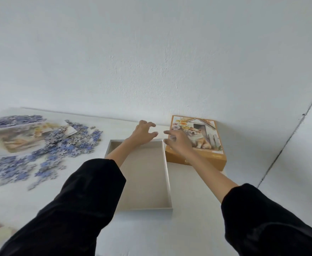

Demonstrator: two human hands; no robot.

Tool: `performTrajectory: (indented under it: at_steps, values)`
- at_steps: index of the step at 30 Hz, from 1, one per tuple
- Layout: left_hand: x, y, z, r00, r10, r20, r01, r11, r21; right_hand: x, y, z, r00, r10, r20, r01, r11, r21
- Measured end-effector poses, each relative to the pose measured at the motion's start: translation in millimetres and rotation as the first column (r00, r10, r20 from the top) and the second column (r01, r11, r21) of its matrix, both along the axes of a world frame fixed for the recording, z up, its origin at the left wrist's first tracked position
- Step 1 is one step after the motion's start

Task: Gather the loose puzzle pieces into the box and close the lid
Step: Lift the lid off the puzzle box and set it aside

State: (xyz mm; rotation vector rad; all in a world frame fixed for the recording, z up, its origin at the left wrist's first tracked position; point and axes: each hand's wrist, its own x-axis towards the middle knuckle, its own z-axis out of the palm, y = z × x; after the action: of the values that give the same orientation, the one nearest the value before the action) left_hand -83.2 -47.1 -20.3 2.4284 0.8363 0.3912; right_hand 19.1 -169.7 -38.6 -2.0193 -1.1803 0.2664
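1. Both arms are stretched forward, with the forearms bared beyond the left sleeve (pixel 77 200) and the right sleeve (pixel 265 218), both dark.
2. The left hand (pixel 142 134) is held palm down, its fingers (pixel 151 124) spread and half curled, nothing gripped.
3. The right hand (pixel 179 143) is held palm down just beside it, fingers loosely bent and pointed leftward.
4. The two thumbs are seen near each other, not touching.

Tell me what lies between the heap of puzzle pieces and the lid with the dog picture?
The open box, with nothing inside, lies between the puzzle pieces and the lid; the head view shows it.
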Motion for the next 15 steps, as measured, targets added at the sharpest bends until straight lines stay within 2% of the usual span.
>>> performTrajectory:
  at_steps: [5,10,13,15]
  values:
    - [-65,6,-18,0.997,0.044,-0.069,-0.044,0.999,0.001,-53,4,-17,1.000,-0.015,0.005,0.015,1.000,0.010]
    - [-113,3,-38,0.982,0.118,-0.146,-0.105,0.990,0.090,-87,-10,-35,0.997,-0.060,0.056,0.063,0.997,-0.051]
    - [-135,-1,-49,0.979,0.107,-0.171,-0.092,0.991,0.094,-102,-20,-40,0.980,-0.173,0.097,0.176,0.984,-0.024]
    - [-146,-2,-55,0.979,0.095,-0.178,-0.091,0.995,0.034,-105,-25,-41,0.966,-0.248,0.075,0.253,0.965,-0.068]
